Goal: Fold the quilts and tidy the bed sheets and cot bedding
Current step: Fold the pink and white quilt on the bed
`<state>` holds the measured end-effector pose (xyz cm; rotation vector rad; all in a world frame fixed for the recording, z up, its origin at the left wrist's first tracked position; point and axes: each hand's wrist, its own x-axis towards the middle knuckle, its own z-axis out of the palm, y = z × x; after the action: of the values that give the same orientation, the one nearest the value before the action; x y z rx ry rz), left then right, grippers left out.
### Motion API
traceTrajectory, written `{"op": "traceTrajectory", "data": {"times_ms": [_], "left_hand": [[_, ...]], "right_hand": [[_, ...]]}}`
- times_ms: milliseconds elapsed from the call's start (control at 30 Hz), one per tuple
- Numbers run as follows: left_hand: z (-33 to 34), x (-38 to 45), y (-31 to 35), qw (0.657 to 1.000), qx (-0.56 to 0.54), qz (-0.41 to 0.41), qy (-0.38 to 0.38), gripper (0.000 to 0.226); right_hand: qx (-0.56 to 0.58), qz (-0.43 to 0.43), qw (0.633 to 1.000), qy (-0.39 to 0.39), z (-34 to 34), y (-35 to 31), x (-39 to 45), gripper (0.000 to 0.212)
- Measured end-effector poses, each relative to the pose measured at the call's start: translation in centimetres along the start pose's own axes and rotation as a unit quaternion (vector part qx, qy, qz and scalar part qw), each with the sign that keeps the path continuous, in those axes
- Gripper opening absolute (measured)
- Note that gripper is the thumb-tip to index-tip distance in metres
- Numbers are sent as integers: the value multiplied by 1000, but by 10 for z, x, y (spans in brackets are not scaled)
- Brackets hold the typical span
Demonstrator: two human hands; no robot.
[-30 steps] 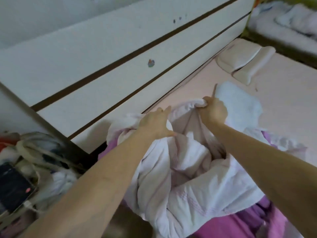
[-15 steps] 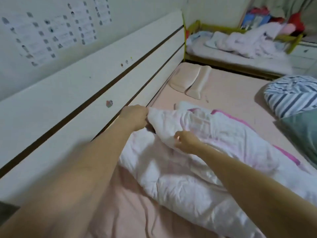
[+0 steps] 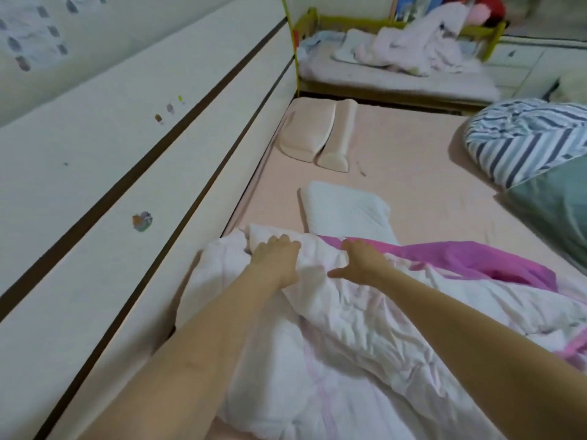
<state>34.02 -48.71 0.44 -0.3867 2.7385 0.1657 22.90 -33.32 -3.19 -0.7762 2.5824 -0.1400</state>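
Both hands on the quilt, near its far edge. Our left hand (image 3: 275,261): palm down, fingers bent over a bunched fold at the quilt's top-left corner; whether it pinches the cloth or only presses it we can't tell. Our right hand (image 3: 362,261): fingers spread and fairly straight, thumb out to the left, pressing flat on the cloth, gripping nothing. Hands side by side, a short gap betw. them.

Item 1, white quilt (image 3: 333,360): crumpled, lying on the bed under and in front of both hands, running back toward us and off to the right. Pink-magenta reverse side (image 3: 470,258) shows along the far edge, starting just right of the right hand.

Item 2, white pillow (image 3: 346,211): flat on the sheet, just beyond the quilt's far edge; quilt overlaps its near end.

Item 3, pink bed sheet (image 3: 422,173): covers the mattress, mostly smooth, a few creases at right.

Item 4, contoured pink pillow (image 3: 320,134): at the far end of the bed, close to the headboard.

Item 5, white headboard (image 3: 127,160) w/ dark stripes and small stickers: runs along the left.

Item 6, striped bedding (image 3: 524,138) and grey-green pillow (image 3: 559,204): right edge of bed, well apart from the hands.

Item 7, cot (image 3: 397,74) w/ yellow-green frame: beyond the bed; rumpled pale blanket (image 3: 409,49) heaped on it.
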Motion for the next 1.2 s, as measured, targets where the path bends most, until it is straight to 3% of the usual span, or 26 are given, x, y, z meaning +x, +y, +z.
{"op": "traceTrajectory", "data": {"times_ms": [133, 200, 233, 333, 367, 433, 467, 500, 567, 600, 667, 733, 800, 900, 933, 1000, 1067, 1133, 1200], "left_hand": [[43, 43, -8, 1000, -23, 5, -15, 76], [58, 58, -3, 999, -12, 25, -31, 91], [64, 65, 5, 998, 0, 44, -39, 100], [69, 84, 30, 990, 65, 127, -23, 120], [70, 88, 40, 984, 87, 152, -23, 124], [74, 91, 53, 978, 112, 169, -49, 129], [78, 93, 61, 977, 114, 164, -69, 131], [83, 93, 64, 979, 105, 152, -90, 131], [93, 92, 69, 980, 85, 143, -109, 128], [97, 91, 70, 980, 85, 146, -100, 127], [101, 87, 80, 979, 94, 171, -64, 127], [98, 83, 95, 975, 74, 207, -39, 128], [87, 80, 113, 975, 14, 222, -25, 110], [53, 69, 128, 985, -85, 130, 80, 41], [38, 64, 128, 983, -88, 91, 129, 32], [4, 53, 120, 976, -83, 30, 199, 21], [-30, 47, 106, 960, -104, -24, 257, 15], [-60, 41, 92, 938, -131, -90, 308, 19], [-84, 38, 80, 921, -172, -149, 316, 20]], "right_hand": [[-72, 86, 992, -64, 28, 29, 30, 128], [-23, 106, 986, -125, 43, 43, 22, 126], [0, 86, 985, -152, 51, 51, 15, 108], [85, -14, 980, -180, 63, 54, -8, 25], [84, -41, 980, -173, 65, 55, -12, 20], [54, -81, 989, -109, 61, 56, -15, 22], [24, -88, 994, -59, 58, 66, -14, 30], [-34, -64, 997, -30, 58, 74, -9, 51], [-121, 17, 990, -65, 55, 97, -7, 94], [-115, 56, 987, -93, 54, 106, -10, 101], [-63, 83, 987, -122, 54, 120, -18, 87], [-33, 25, 998, -54, 55, 117, -30, 61], [3, -29, 997, 71, 48, 110, -40, 45], [92, -61, 981, 159, 13, 107, -54, 41], [91, -56, 984, 146, -2, 112, -59, 47], [-17, -18, 995, 95, -29, 129, -64, 64], [-92, 73, 990, 78, -48, 153, -69, 66], [-47, 148, 985, 73, -65, 167, -81, 50], [69, 149, 985, 54, -76, 157, -89, 38]]}}
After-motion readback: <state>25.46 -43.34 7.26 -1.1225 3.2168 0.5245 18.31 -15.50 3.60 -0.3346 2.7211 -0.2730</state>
